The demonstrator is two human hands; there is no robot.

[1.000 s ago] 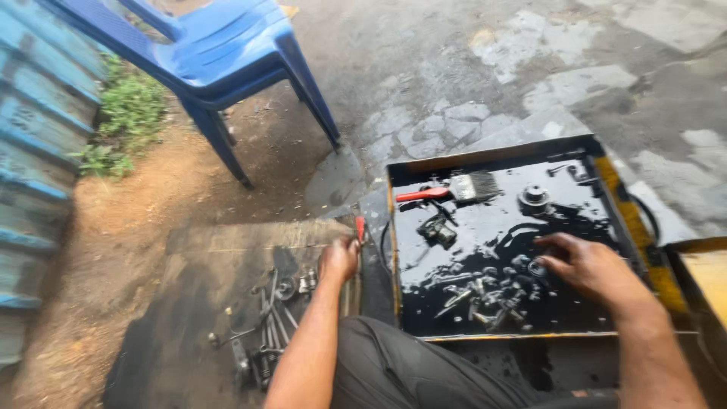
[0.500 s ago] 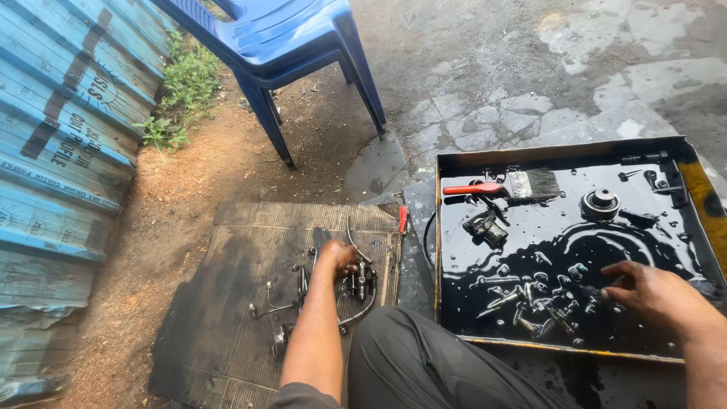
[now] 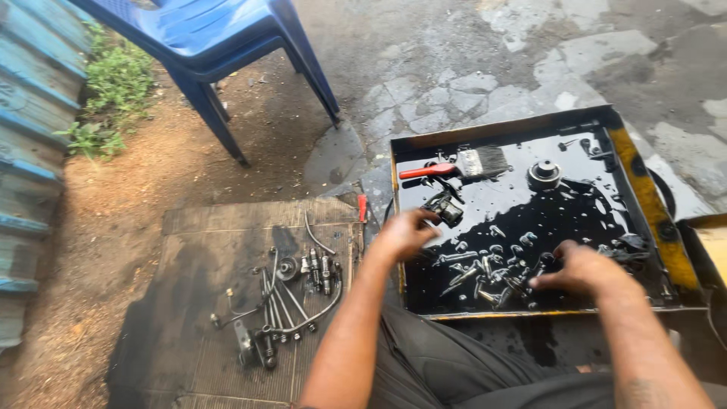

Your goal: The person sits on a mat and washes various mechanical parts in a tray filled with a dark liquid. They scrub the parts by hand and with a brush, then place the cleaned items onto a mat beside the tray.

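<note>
A black metal tray [image 3: 628, 170] full of dark oily liquid lies on the ground in front of me. Several bolts and small metal parts [image 3: 485, 276] sit soaking in it near the front edge. My right hand [image 3: 579, 269] is down among those parts with its fingers curled on them. My left hand [image 3: 405, 233] hovers over the tray's left rim, fingers apart, holding nothing. A paintbrush with a red handle [image 3: 458, 165] and a round metal part [image 3: 544, 174] lie further back in the tray.
A stained board [image 3: 204, 303] to my left carries rods, bolts and other cleaned metal parts [image 3: 284, 303]. A blue plastic chair [image 3: 227, 53] stands behind it on dirt and cracked concrete. A blue corrugated wall [image 3: 30, 136] runs along the left, with weeds [image 3: 113, 98] at its foot.
My left hand has moved right, from the parts on the board to the tray's left edge. My right hand stays among the parts in the tray.
</note>
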